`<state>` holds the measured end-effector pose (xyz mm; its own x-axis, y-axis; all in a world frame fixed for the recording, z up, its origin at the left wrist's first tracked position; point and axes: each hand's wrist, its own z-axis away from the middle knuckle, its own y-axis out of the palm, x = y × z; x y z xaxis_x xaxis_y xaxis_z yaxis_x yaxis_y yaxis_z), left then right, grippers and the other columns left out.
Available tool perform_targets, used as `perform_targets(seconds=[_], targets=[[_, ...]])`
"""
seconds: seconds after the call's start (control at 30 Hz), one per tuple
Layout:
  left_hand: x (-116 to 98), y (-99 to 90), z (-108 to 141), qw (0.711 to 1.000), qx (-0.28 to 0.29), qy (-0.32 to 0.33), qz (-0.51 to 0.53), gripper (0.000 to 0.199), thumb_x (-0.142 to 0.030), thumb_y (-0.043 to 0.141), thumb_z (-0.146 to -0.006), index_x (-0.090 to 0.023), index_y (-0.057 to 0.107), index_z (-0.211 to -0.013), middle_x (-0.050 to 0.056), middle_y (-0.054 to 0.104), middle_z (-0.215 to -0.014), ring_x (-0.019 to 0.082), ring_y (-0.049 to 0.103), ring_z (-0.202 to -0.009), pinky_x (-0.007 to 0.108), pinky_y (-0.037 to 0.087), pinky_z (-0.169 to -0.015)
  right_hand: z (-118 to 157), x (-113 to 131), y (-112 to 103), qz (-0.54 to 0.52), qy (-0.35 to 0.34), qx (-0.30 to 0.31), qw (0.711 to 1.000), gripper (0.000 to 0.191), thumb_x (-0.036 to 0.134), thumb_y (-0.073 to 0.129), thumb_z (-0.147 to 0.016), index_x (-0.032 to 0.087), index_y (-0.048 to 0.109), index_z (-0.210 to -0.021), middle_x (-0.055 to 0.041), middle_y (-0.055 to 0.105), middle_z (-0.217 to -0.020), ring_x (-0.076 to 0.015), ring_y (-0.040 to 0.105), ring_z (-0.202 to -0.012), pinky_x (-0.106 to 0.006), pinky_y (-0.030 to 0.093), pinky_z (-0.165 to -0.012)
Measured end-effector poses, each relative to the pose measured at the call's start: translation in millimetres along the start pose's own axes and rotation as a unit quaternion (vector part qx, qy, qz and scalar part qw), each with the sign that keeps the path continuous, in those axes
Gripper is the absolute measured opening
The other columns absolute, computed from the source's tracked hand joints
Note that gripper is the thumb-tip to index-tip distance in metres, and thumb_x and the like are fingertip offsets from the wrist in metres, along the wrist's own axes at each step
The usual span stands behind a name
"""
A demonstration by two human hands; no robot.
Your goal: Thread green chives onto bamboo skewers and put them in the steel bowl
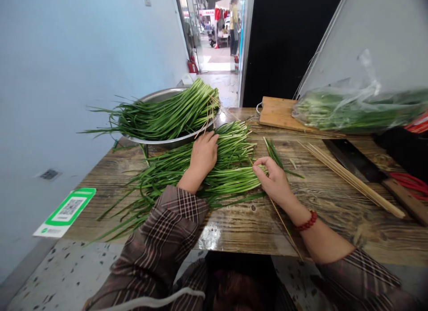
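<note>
A loose pile of garlic chives point(174, 161) lies on the wooden table, pale stem ends to the right. My left hand point(204, 152) rests on the pile, back up, fingers stretched toward the stems by the basin; what lies under the fingertips is hidden. At the stem ends of a nearer row of chives point(234, 179), my right hand point(274, 179) is closed in a pinch around a thin bamboo skewer point(284, 226). The skewer slants down toward the table's front edge. Whether it pierces the stems is hidden by my fingers.
Behind the pile, a metal basin point(157, 143) holds more chives, some on skewers. Rightward lie several bamboo skewers point(354, 179), a cleaver point(363, 161), a cutting board point(277, 111) and a plastic bag of greens point(354, 110). A QR-code card point(67, 213) is at the left edge.
</note>
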<state>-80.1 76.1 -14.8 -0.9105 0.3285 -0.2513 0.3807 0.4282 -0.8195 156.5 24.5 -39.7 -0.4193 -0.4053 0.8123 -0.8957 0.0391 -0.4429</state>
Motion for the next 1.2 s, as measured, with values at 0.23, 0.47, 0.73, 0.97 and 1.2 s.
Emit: perform_targets(seconds=[0.23,0.47,0.73,0.97,1.2], targets=[[-4.9,-4.2,3.0,0.996,0.028,-0.021,-0.078,0.025,-0.023,0.052,-0.09,-0.022,0.067,-0.111,0.011,0.065,-0.106,0.029,0.055,-0.101,0.042,0.04,-0.085,0.6,0.6,-0.2,-0.005,0.0,0.003,1.0,0.018,0.039,0.051,-0.089,0.022,0.058,-0.092,-0.0037,0.066,-0.089,-0.0191,0.06,-0.085,-0.031,0.045,-0.076],[-6.6,-3.9,6.6,0.999,0.015,-0.016,-0.045,0.013,-0.023,0.059,-0.087,-0.023,0.071,-0.092,0.007,0.063,-0.095,0.025,0.055,-0.093,0.038,0.037,-0.079,0.6,1.4,-0.4,-0.006,-0.007,0.0,1.0,0.016,0.037,0.052,-0.089,0.021,0.057,-0.09,-0.0032,0.066,-0.087,-0.0184,0.06,-0.082,-0.03,0.046,-0.075],[-35.2,-7.7,11.0,0.99,-0.015,0.05,0.131,0.009,-0.012,0.06,-0.081,-0.017,0.067,-0.081,0.006,0.066,-0.096,0.02,0.058,-0.093,0.034,0.044,-0.083,-0.2,2.5,-0.9,-0.023,-0.006,-0.002,1.0,0.02,0.036,0.053,-0.089,0.02,0.061,-0.098,-0.0051,0.069,-0.096,-0.02,0.063,-0.089,-0.032,0.047,-0.082],[-59.6,-3.1,17.1,0.956,0.057,-0.002,0.287,0.013,-0.009,0.06,-0.078,-0.015,0.069,-0.085,0.0,0.06,-0.073,0.012,0.055,-0.07,0.024,0.043,-0.067,-1.5,5.0,-1.4,-0.057,-0.01,0.012,0.998,0.026,0.035,0.052,-0.089,0.021,0.067,-0.105,-0.0053,0.072,-0.107,-0.0215,0.066,-0.101,-0.035,0.049,-0.089],[-64.0,-9.4,17.0,0.942,0.094,-0.022,0.32,0.017,-0.018,0.061,-0.083,-0.015,0.074,-0.094,0.0,0.058,-0.068,0.012,0.053,-0.067,0.023,0.041,-0.064,-0.8,5.7,-2.4,-0.07,-0.012,0.013,0.997,0.027,0.032,0.054,-0.089,0.021,0.068,-0.109,-0.0052,0.073,-0.111,-0.0211,0.067,-0.103,-0.035,0.05,-0.092]])
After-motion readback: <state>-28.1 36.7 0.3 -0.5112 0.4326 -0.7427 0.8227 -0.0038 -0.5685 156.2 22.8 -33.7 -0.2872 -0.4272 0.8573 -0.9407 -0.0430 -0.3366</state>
